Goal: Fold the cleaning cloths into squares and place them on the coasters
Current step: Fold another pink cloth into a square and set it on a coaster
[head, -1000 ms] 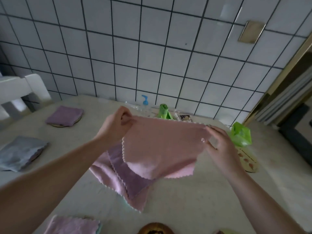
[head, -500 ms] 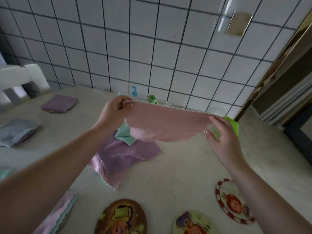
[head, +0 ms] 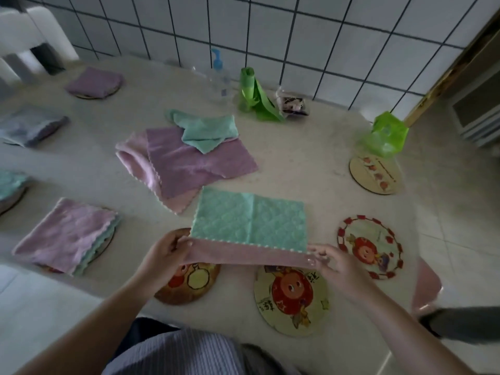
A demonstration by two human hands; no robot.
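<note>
Cloth (head: pixel 250 221) flat on table (head: pixel 311 163), near edge over coasters, mid first fold. L hand (head: pixel 162 255) + R hand (head: pixel 331 262) each pinch pink near corner. Next, prob: halve again, square edges, set on bare coaster (head: pixel 290 299).

From my remote seat I see two bare forearms reaching up from the bottom corners of the head view, with no sleeves, watch or bracelet on them. The left hand (head: pixel 162 255) and the right hand (head: pixel 334 262) wear no gloves and I make out no rings. Some right fingertips (head: pixel 311 259) catch the light with a pale, glossy sheen on the nails. Low in the view sits a garment (head: pixel 189 353) of light bluish-grey fabric with fine vertical stripes, and darker cloth shows at its upper left edge.
</note>
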